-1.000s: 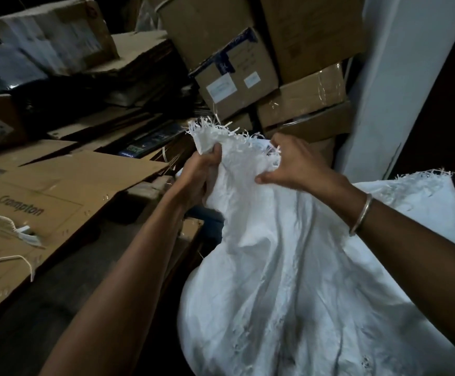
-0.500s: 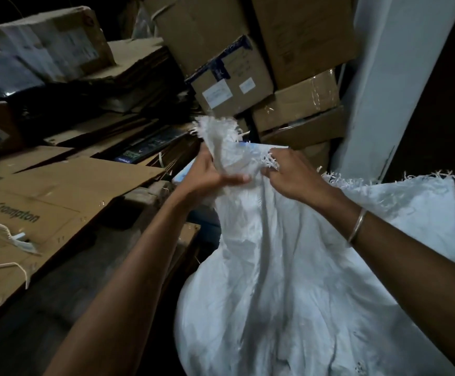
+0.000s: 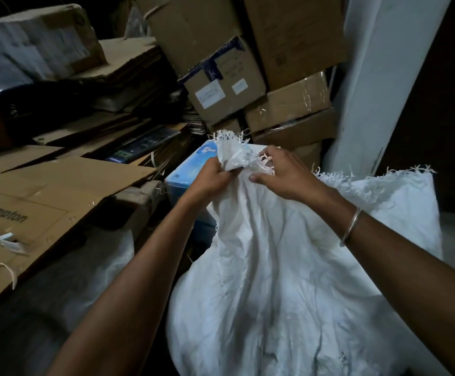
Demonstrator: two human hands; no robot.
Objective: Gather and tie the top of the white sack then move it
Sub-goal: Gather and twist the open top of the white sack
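- At centre frame, the left hand [image 3: 211,177] grips the frayed corner of the white sack [image 3: 275,280], fingers curled tight, building a neck to tie.
- The right hand [image 3: 284,176] pinches the next stretch of edge, ready to feed it across.
- Sack fills lower centre; its right-side mouth hangs ungathered.

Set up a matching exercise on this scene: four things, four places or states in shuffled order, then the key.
1 sack top
2 bangle
3 blue box
4 Crompton cardboard

A on a wrist
B lying flat, far left
C gripped by left hand and right hand
D just beyond the left hand

Pairs: 1-C, 2-A, 3-D, 4-B
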